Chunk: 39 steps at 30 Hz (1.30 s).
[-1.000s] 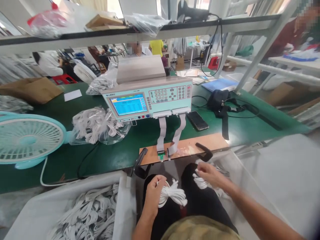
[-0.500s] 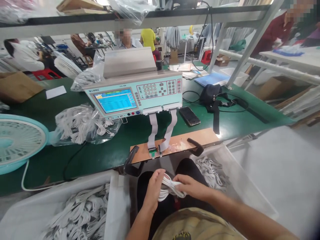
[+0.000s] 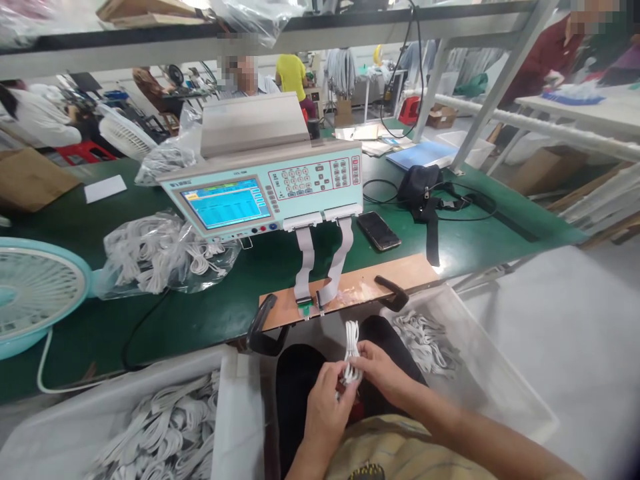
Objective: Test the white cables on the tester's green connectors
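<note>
Coiled white cable bundle [image 3: 351, 353] sits upright over the lap, just near of the copper-faced test fixture board [image 3: 350, 291] at the bench edge. Left hand [image 3: 327, 403] is clenched around the bundle's lower part; right hand [image 3: 383, 370] pinches it from the right side, fingers closed on the strands. The connector ends cannot be made out.

To do this well, as I judge it: keep the left hand as the anchor so the coil doesn't spring apart, and let the right work a single end free rather than tugging the whole bunch. Keep the loops clear of the black clamp handles [image 3: 261, 329] either side of the board.

Behind: cable tester [image 3: 273, 193] with lit screen, ribbon leads [image 3: 306, 263] down to the fixture. Bin of white cables [image 3: 165, 427] near left, another bin [image 3: 425, 337] near right. Phone [image 3: 379, 231] on the green bench [image 3: 475, 240].
</note>
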Available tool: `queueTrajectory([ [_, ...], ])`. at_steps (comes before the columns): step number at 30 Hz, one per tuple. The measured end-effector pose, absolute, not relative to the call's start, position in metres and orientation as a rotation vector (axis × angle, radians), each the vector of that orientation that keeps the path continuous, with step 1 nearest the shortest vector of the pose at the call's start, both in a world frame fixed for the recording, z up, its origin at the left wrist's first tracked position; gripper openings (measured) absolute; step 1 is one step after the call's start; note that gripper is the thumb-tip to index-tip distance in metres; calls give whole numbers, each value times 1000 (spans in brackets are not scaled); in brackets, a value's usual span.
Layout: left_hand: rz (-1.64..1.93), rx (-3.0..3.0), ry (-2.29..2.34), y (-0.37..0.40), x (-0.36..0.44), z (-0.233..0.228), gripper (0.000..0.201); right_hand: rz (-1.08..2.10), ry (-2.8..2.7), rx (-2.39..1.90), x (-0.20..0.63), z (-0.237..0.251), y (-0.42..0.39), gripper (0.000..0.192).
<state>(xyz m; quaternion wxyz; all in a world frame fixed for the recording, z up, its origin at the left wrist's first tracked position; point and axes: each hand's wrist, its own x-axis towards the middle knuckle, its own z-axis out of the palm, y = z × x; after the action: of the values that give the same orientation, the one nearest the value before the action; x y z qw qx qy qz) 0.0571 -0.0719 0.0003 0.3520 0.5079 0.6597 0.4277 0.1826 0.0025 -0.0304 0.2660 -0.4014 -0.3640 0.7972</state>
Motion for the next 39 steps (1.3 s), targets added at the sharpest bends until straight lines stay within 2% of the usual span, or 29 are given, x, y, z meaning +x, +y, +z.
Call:
queueTrajectory([
  [3, 1149, 1199, 1726, -70, 52, -6, 14, 2022, -1312, -1199, 187, -34, 5, 31],
  [5, 1120, 1203, 1731, -70, 48, -9, 15, 1705, -1631, -1295, 191, -32, 7, 47],
  [7, 1050, 1294, 1715, -70, 45, -9, 16, 1255, -1981, -1300, 195, -27, 9, 61],
  [8, 1009, 1351, 1694, -69, 44, -7, 17, 1074, -2150, -1231, 196, -24, 10, 58],
  [10, 951, 1431, 1647, -69, 42, -3, 17, 919, -2449, -994, 197, -19, 12, 29],
  [11, 943, 1430, 1639, -68, 42, -2, 16, 922, -2546, -876, 197, -17, 13, 16],
  [12, 950, 1394, 1648, -67, 42, -2, 15, 948, -2590, -796, 196, -16, 14, 12],
  [16, 1100, 1060, 1666, -59, 40, -10, 13, 1027, -2393, -774, 185, -11, 21, 14],
  [19, 1240, 792, 1575, -47, 33, -15, 5, 1087, -2161, -850, 169, -6, 30, 11],
  [25, 1308, 351, 1152, -36, 15, 0, 33, 1447, -1685, -1002, 136, -10, 53, 20],
  [28, 1380, 326, 1114, -36, 8, 2, 45, 1563, -1528, -1062, 125, -14, 58, 25],
  [35, 1354, 550, 1526, -26, -3, -4, 38, 1589, -1363, -1144, 109, -3, 55, 26],
  [39, 1340, 741, 1602, -19, -6, 4, 35, 1587, -1302, -1140, 106, 0, 53, 26],
])
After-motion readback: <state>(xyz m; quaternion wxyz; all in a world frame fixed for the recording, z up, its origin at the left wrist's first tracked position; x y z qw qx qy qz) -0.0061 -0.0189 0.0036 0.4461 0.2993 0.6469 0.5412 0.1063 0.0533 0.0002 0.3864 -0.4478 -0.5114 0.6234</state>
